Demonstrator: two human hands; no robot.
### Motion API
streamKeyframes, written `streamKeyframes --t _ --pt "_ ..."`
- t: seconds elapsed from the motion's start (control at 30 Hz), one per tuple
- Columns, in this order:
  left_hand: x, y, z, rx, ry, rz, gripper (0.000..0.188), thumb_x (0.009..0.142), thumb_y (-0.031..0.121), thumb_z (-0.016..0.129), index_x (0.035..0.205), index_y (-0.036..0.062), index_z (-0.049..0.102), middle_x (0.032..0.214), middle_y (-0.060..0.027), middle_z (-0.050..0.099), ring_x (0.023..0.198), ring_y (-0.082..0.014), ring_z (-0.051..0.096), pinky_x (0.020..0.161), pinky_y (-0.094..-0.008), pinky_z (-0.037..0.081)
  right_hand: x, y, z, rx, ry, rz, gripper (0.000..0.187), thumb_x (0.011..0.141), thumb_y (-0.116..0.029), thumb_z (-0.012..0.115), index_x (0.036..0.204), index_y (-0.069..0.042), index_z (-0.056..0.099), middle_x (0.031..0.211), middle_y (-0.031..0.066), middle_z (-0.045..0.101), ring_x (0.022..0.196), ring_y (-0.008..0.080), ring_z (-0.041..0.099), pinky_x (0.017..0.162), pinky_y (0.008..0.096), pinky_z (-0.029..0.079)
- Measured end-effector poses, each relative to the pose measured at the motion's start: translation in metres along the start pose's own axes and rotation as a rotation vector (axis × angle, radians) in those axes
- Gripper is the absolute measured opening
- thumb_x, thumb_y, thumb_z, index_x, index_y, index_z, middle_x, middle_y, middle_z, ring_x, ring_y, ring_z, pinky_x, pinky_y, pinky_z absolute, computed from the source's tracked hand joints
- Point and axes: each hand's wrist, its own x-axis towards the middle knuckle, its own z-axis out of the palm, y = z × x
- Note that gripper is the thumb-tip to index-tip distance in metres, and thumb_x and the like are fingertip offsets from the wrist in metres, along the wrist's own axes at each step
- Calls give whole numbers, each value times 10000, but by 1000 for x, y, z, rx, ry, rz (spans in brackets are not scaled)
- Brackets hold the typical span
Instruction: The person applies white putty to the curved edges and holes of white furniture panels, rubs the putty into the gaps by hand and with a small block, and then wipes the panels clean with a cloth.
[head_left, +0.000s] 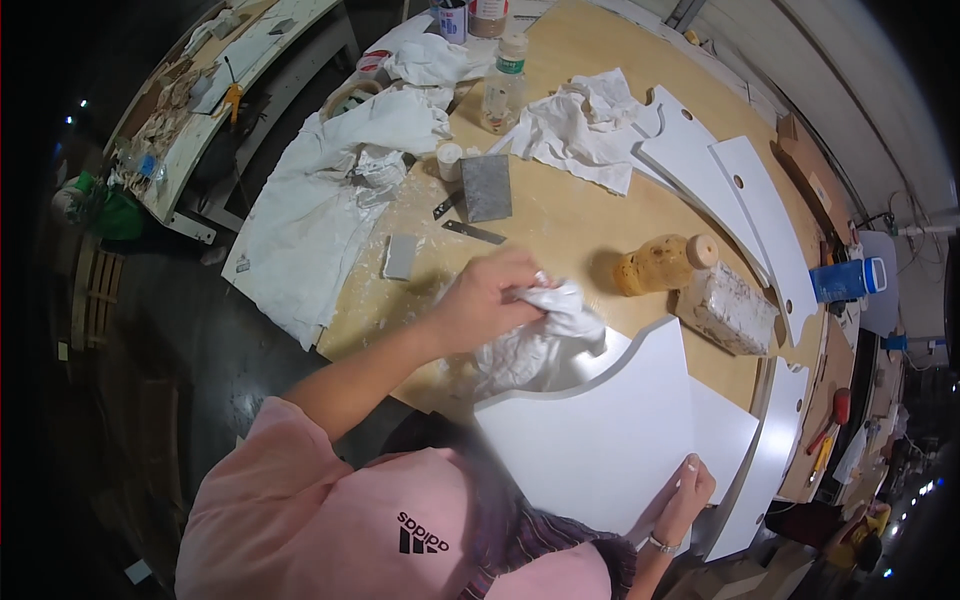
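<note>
My left hand (490, 302) is closed on a crumpled white cloth (545, 335), which hangs beside the curved edge of a white panel (590, 430). The panel is tilted up in front of me, with one edge cut in a wave. At its lower right edge my right hand (685, 492) is closed, pinching the panel between thumb and fingers. Another white panel (725, 425) shows partly behind it. Just beyond the cloth lie a small grey block (400, 257) and a larger grey sanding block (487, 188).
A bottle of amber liquid (655, 265) lies beside a plastic-wrapped block (728, 308). White curved panels (705, 190) with holes line the right side. Another white cloth (580, 125), a clear bottle (503, 85) and flat dark blades (472, 232) are farther back. White sheeting (310, 210) drapes over the left edge.
</note>
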Motion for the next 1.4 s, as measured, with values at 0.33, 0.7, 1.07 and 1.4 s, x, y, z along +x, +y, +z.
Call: streamKeyframes --t 0.33,0.7,1.07,1.4 --pt "-23 48 -17 386 -736 427 247 661 -54 533 838 10 693 1105 -111 643 1070 -278 538 925 -389 446 -13 9 -12 -161 182 83 423 895 -239 550 613 -55 293 577 -35 247 580 85 215 505 300 156" --pt "27 59 67 723 -132 879 233 795 124 651 1021 67 649 1172 -101 633 1050 -335 600 903 -447 454 -5 -7 7 -142 45 -34 441 880 -292 580 616 -25 348 557 -22 262 558 90 244 480 294 204" --pt "54 67 62 258 -28 358 173 831 176 616 809 5 626 710 -199 607 644 -400 575 600 -419 465 -6 -22 5 -315 83 -92 479 866 -364 579 600 -11 394 523 39 208 506 119 224 452 317 188" --pt "52 38 6 251 214 96 202 814 169 687 856 -12 610 718 -149 621 636 -205 598 603 -332 475 30 18 -18 158 -102 149 443 944 -337 536 611 -68 423 592 -28 399 555 82 368 500 258 315"
